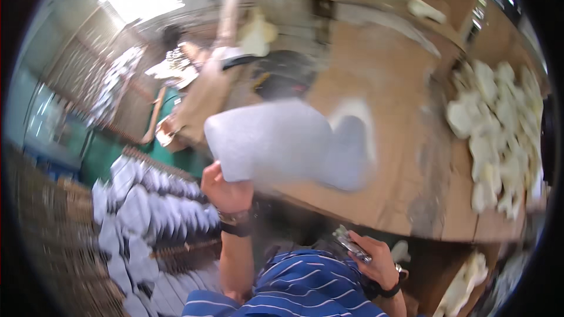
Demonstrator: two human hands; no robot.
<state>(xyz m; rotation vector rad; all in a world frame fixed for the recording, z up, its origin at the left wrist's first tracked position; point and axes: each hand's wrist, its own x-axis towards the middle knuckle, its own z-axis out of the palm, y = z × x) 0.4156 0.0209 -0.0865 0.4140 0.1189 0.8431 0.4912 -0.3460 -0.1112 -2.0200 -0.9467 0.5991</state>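
Observation:
My left hand (228, 191), closed, pinches a light grey sock-shaped piece (273, 138) by its near left corner. The flat piece is blurred and hangs over the cardboard-covered table (388, 88), its rounded end toward the right. A white edge (359, 111) shows behind that end; I cannot tell whether it belongs to the same piece. Low at the table's near edge, in front of my striped shirt, my right hand (376, 261) is closed around a small shiny metal tool (352, 246), its exact kind unclear.
Cream-coloured, sock-like pieces (499, 129) lie heaped on the table's right side. At lower left, grey pieces (158, 211) stand in rows on a woven rack. A dark rounded object (285, 73) sits at the table's far side. Farther left is another person (182, 58).

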